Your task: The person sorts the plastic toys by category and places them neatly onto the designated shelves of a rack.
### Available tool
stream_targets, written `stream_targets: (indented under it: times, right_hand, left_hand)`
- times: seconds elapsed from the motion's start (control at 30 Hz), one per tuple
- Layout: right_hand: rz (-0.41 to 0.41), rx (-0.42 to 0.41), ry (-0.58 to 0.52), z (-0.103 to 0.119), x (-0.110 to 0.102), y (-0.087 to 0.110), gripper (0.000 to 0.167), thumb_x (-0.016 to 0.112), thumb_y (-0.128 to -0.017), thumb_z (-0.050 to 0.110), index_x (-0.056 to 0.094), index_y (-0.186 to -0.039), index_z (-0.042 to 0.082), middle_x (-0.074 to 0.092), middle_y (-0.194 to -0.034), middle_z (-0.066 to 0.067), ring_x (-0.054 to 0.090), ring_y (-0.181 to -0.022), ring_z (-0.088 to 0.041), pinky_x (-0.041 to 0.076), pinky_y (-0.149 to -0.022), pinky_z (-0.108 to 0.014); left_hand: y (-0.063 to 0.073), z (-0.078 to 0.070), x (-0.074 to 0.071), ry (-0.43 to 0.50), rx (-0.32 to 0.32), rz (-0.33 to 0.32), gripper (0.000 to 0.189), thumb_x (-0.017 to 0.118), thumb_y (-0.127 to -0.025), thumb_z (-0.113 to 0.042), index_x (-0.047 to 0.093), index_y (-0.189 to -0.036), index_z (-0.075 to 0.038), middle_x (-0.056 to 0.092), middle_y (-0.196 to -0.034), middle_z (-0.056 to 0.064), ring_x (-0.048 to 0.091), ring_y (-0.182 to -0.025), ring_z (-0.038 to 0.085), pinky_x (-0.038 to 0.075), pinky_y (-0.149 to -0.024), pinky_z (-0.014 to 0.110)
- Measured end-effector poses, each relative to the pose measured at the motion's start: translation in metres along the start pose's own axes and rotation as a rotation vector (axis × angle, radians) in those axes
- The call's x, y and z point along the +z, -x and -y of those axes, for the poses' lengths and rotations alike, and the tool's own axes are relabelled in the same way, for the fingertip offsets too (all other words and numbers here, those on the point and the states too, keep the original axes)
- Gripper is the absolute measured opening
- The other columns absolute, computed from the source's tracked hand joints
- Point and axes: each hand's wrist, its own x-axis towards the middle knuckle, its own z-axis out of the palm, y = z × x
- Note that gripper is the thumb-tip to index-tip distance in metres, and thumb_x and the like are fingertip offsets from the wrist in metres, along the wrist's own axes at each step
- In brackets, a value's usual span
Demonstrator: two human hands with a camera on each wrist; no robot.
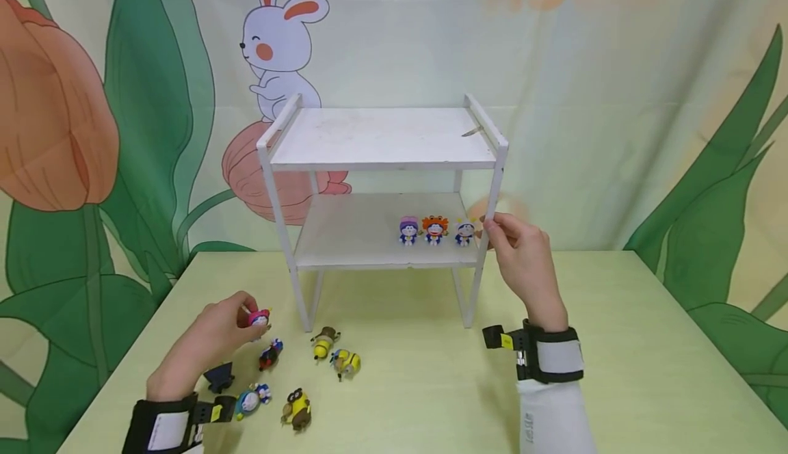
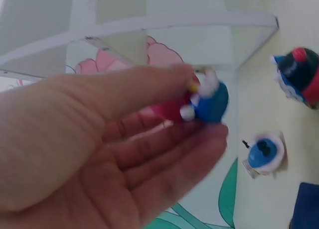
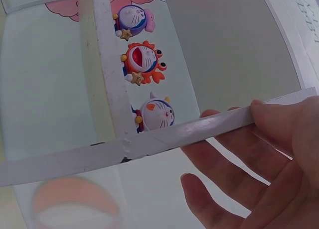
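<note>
A small figurine [image 1: 261, 316] with pink headwear and a white face is held at the lower left of the head view (its blue and white parts are blurred in the left wrist view). The white two-tier rack [image 1: 382, 138] stands upright at the frame's centre, raised rails along its top board's left and right edges, a dark mark near the right one, its right front post gripped.

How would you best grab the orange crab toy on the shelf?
Probably pinch the crab toy by its orange hat, reaching in from the open front: it stands upright facing out, the top board covers it, and the purple-hatted toy and white-hatted toy flank it.
</note>
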Motion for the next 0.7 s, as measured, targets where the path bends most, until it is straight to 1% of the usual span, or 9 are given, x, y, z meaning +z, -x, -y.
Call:
stream_targets:
  times: [0.17, 0.33, 0.4, 0.53, 0.7]
  right_hand:
    - [0.0, -0.004, -0.001, 0.001, 0.0, 0.0, 0.025, 0.057, -0.101, 0.017, 0.07, -0.112, -0.001, 0.072, -0.095, -0.018, 0.067, -0.078, -0.025, 0.052, -0.072, -0.044]
    - [0.0, 0.001, 0.0, 0.001, 0.0, 0.0, 0.024, 0.057, -0.101, 0.017, 0.07, -0.112, -0.001, 0.072, -0.095, -0.017, 0.067, -0.078, -0.026, 0.052, -0.073, -0.045]
    - [0.0, 0.002, 0.002, 0.001, -0.001, 0.0, 0.025, 0.057, -0.101, 0.017, 0.07, -0.112, 0.0, 0.072, -0.095, -0.017, 0.066, -0.078, -0.026, 0.051, -0.072, -0.044]
    - [0.002, 0.002, -0.001, 0.001, -0.001, 0.001, 0.026, 0.056, -0.101, 0.018, 0.069, -0.113, -0.001, 0.072, -0.095, -0.017, 0.066, -0.078, -0.026, 0.049, -0.071, -0.042]
    - [0.002, -0.005, -0.005, 0.001, 0.0, 0.001, 0.027, 0.055, -0.102, 0.018, 0.069, -0.113, -0.002, 0.072, -0.095, -0.017, 0.066, -0.078, -0.027, 0.049, -0.072, -0.043]
  left_hand:
    - [-0.003, -0.01, 0.002, 0.012, 0.054, 0.008, 0.031, 0.071, -0.091, -0.018, 0.056, -0.11, 0.001, 0.06, -0.083, 0.004, 0.052, -0.071, 0.019, 0.046, -0.061, 0.033]
    - [-0.001, -0.018, 0.003, 0.077, 0.114, 0.065, 0.028, 0.069, -0.092, -0.016, 0.06, -0.113, 0.0, 0.064, -0.089, 0.002, 0.058, -0.077, 0.017, 0.051, -0.068, 0.033]
    - [0.0, -0.022, 0.004, 0.104, 0.13, 0.084, 0.027, 0.069, -0.092, -0.016, 0.061, -0.114, -0.001, 0.064, -0.089, 0.002, 0.059, -0.078, 0.017, 0.051, -0.069, 0.033]
    - [0.001, -0.03, 0.004, 0.118, 0.154, 0.093, 0.027, 0.069, -0.092, -0.015, 0.062, -0.114, -0.001, 0.064, -0.088, 0.001, 0.058, -0.076, 0.016, 0.05, -0.066, 0.031]
    - [0.002, -0.042, 0.004, 0.144, 0.216, 0.092, 0.026, 0.067, -0.093, -0.013, 0.064, -0.115, -0.001, 0.066, -0.091, 0.001, 0.059, -0.078, 0.015, 0.052, -0.067, 0.03]
